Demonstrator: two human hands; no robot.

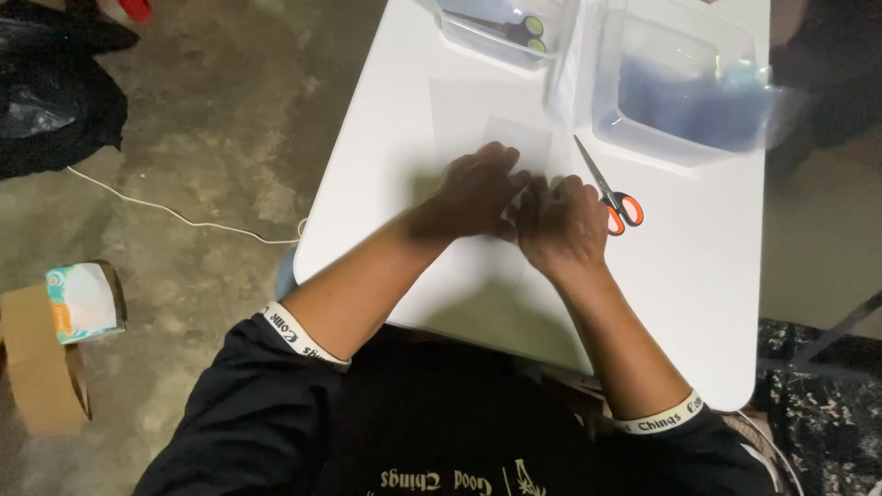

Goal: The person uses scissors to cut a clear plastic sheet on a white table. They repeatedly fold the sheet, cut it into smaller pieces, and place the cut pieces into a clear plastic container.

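Observation:
My left hand [478, 188] and my right hand [562, 223] meet over the middle of a white table [698, 276]. Between them they pinch a small, thin, clear or white sheet [513, 204] with their fingers curled on it; most of it is hidden and blurred. A larger clear plastic sheet [478, 119] lies flat on the table just beyond my hands. A pair of scissors [608, 191] with orange handles lies shut on the table, right next to my right hand.
A clear bin with blue contents [684, 92] stands at the table's far right, another clear bin [501, 28] at the far middle. On the concrete floor at left lie a white cable [175, 216], a cardboard box [37, 367] and dark bags [55, 92].

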